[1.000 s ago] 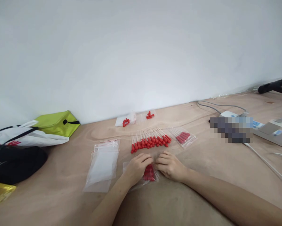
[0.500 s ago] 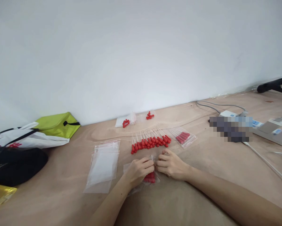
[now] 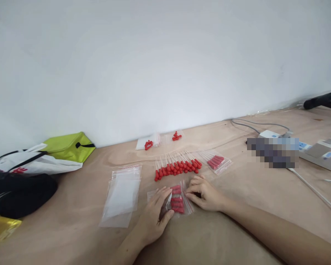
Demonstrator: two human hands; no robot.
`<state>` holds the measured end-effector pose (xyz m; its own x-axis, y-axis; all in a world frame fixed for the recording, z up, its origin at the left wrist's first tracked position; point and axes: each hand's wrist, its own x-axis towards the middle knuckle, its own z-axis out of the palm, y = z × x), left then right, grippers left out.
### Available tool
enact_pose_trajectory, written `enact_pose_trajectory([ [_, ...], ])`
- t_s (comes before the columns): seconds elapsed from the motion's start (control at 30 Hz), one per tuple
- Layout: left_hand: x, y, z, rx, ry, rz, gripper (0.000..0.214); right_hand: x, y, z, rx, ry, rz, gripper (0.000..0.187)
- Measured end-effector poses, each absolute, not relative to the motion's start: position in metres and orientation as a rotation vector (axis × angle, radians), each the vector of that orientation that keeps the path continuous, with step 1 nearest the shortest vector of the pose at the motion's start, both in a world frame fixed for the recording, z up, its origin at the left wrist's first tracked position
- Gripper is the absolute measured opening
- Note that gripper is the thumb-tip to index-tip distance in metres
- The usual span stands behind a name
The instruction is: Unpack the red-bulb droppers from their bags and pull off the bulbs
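Left hand (image 3: 154, 215): flat, palm down, fingers straight and close together, laid over the left part of the small bag (image 3: 179, 200). Judged to be pinning the bag to the bench (image 3: 71, 235) and flattening it.

Right hand (image 3: 206, 195): fingers curled, thumb and forefinger tips at the bag's right edge and apparently nipping it. The grip is partly hidden, but it seems to steady that end.

Small bag: clear plastic, lying on the bench between the two hands, directly in front of the person. Its red bulbs are stacked in a column at the right end. The long axis runs left to right across the bench, and the stems appear to point left, under the left palm.

Just left: stack of empty bags (image 3: 122, 193), flat and untouched.

Beyond the hands: row of loose droppers (image 3: 178, 167), side by side, bulbs toward the person and stems pointing away. At its right end lies a second filled bag (image 3: 216, 162).

Further back, near the wall (image 3: 165, 66): two bags holding red pieces (image 3: 148, 144).

Far right: power strip (image 3: 320, 156) with cables. Far left: green pouch (image 3: 68, 147).
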<state>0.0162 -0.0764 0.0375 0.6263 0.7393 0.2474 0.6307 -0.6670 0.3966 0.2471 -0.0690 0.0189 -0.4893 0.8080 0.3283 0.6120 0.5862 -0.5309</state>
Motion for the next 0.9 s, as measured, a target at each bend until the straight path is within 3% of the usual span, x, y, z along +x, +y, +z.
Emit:
enact_pose_trajectory([
  [0.13, 0.025, -0.071, 0.035, 2.559, 1.104, 0.587, 0.049, 0.245, -0.064, 0.013, -1.185, -2.166, 0.548, 0.012],
  [0.33, 0.034, -0.062, 0.032, 2.502, 1.122, 0.677, 0.042, 0.246, -0.059, 0.013, -1.062, -2.034, 0.674, 0.029],
  [0.57, 0.035, -0.065, 0.034, 2.495, 1.148, 0.696, 0.037, 0.238, -0.063, 0.017, -1.136, -2.033, 0.727, 0.036],
  [0.9, 0.035, -0.066, 0.033, 2.483, 1.171, 0.687, 0.035, 0.235, -0.066, 0.021, -1.192, -2.091, 0.650, 0.030],
])
